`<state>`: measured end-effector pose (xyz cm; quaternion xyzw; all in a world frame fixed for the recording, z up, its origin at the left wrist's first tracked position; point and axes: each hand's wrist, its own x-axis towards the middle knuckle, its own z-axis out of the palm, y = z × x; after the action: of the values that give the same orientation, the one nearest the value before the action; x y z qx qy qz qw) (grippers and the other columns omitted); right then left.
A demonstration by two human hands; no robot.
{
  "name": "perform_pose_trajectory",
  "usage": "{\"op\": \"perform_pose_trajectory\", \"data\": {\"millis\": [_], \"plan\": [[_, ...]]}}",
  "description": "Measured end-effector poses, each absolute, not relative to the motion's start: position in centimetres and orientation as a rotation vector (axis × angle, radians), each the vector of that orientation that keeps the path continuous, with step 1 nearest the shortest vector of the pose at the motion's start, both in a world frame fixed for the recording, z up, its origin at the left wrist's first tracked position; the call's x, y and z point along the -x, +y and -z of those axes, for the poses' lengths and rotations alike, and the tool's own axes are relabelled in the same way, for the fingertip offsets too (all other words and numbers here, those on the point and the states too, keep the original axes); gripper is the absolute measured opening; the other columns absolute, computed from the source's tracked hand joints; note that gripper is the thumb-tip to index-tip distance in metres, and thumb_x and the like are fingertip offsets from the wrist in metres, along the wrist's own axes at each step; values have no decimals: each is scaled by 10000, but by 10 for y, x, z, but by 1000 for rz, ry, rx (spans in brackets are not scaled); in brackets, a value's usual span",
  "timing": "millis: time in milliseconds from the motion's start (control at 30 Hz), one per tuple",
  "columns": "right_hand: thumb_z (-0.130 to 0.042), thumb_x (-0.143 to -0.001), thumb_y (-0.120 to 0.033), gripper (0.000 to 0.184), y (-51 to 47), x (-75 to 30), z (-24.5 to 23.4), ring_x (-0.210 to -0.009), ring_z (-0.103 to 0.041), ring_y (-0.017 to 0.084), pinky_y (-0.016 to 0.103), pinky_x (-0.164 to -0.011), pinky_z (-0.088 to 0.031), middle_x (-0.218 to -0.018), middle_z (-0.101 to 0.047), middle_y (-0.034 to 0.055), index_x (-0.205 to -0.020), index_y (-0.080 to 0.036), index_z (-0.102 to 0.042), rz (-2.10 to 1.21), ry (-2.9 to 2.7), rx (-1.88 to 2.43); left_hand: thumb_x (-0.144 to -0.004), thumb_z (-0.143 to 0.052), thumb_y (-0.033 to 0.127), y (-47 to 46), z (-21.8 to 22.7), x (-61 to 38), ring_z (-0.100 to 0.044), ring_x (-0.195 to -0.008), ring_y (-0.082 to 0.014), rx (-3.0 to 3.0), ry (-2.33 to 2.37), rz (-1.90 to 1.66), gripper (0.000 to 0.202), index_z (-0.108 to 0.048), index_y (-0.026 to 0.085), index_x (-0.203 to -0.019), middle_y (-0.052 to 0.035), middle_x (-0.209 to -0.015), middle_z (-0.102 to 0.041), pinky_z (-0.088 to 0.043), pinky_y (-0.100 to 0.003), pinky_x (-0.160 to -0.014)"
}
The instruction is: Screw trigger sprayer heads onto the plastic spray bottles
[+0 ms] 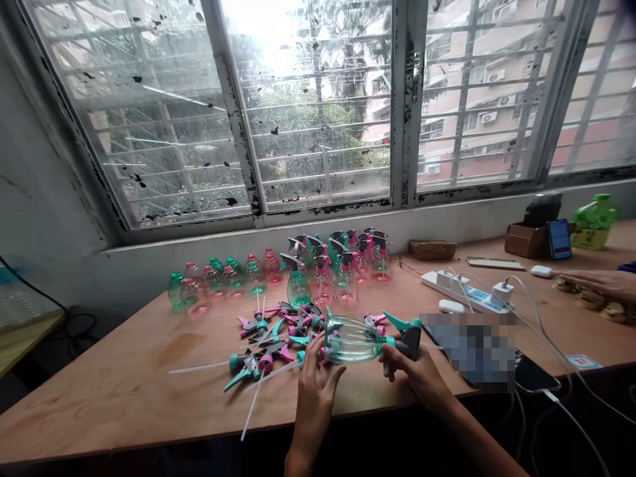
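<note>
A clear teal spray bottle (354,340) lies sideways in the air above the near edge of the wooden table (124,384). My left hand (314,384) is wrapped round its base end. My right hand (415,371) grips the teal collar and trigger head (405,329) at the bottle's neck. Just left of my hands lies a heap of loose pink and teal trigger heads (271,338) with white dip tubes (199,366). Behind them stand several capless bottles (218,281) and several bottles with sprayers fitted (338,265).
A white power strip (470,295) with plugged chargers and trailing cables sits to the right, beside a phone (534,376). Another person's hand (596,283) rests at the far right edge. A cardboard box (527,240), a standing phone (559,238) and a green bottle (595,220) line the window sill side.
</note>
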<state>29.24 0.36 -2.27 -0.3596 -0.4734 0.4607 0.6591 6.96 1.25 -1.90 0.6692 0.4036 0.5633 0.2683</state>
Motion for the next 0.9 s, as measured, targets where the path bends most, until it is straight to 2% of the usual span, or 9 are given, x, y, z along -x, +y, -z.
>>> {"op": "perform_pose_trajectory", "data": {"millis": [100, 167, 267, 400, 567, 700, 800, 900], "plan": [[-830, -820, -492, 392, 2, -291, 20, -488, -636, 189, 314, -496, -508, -638, -733, 31, -966, -168, -665, -1034, -1098, 824, -831, -801, 417, 12, 18, -70, -529, -1396, -346, -1750, 1098, -1487, 608, -571, 266, -1373, -132, -1454, -594, -406, -535, -1172], [-826, -814, -510, 400, 2, -291, 19, -490, -635, 192, 317, -494, -506, -631, -728, 27, -960, -171, -671, -1030, -1122, 823, -874, -751, 445, 12, 18, -71, -557, -1371, -345, -1700, 1087, -1482, 534, -582, 239, -1337, -151, -1412, -623, -425, -536, -1155], [-820, -817, -518, 394, 2, -291, 19, -494, -641, 195, 317, -492, -507, -648, -729, 32, -933, -170, -677, -1039, -1120, 816, -914, -706, 425, 12, 18, -70, -520, -1405, -338, -1717, 1086, -1493, 452, -599, 237, -1310, -147, -1431, -609, -393, -539, -1178], [-821, -827, -497, 366, 5, -293, 24, -456, -633, 179, 303, -473, -491, -665, -733, 27, -914, -174, -671, -1061, -1078, 808, -888, -741, 387, 13, 21, -70, -503, -1414, -327, -1783, 1113, -1548, 485, -603, 281, -1340, -109, -1474, -579, -393, -523, -1181], [-827, -836, -458, 358, 5, -293, 25, -478, -648, 182, 306, -500, -507, -684, -741, 23, -988, -179, -660, -1045, -1100, 813, -845, -784, 424, 12, 19, -70, -539, -1381, -339, -1753, 1118, -1507, 578, -580, 255, -1359, -132, -1449, -600, -402, -532, -1173], [-813, -849, -458, 346, 4, -293, 23, -492, -645, 184, 304, -499, -506, -662, -734, 28, -972, -170, -667, -1037, -1138, 815, -909, -706, 438, 10, 16, -71, -566, -1356, -332, -1712, 1093, -1497, 495, -587, 227, -1341, -157, -1459, -588, -432, -532, -1150], [-793, -866, -468, 330, 5, -293, 24, -501, -639, 181, 302, -490, -514, -669, -733, 38, -904, -166, -667, -1051, -1109, 794, -913, -708, 390, 9, 17, -71, -502, -1418, -331, -1812, 1128, -1530, 445, -612, 259, -1328, -128, -1465, -588, -389, -540, -1184], [-791, -870, -467, 327, 6, -293, 25, -505, -634, 177, 295, -480, -515, -673, -730, 36, -895, -171, -655, -1054, -1074, 775, -915, -705, 378, 9, 18, -72, -502, -1418, -326, -1884, 1161, -1549, 433, -615, 281, -1328, -112, -1464, -586, -399, -536, -1180]]}}
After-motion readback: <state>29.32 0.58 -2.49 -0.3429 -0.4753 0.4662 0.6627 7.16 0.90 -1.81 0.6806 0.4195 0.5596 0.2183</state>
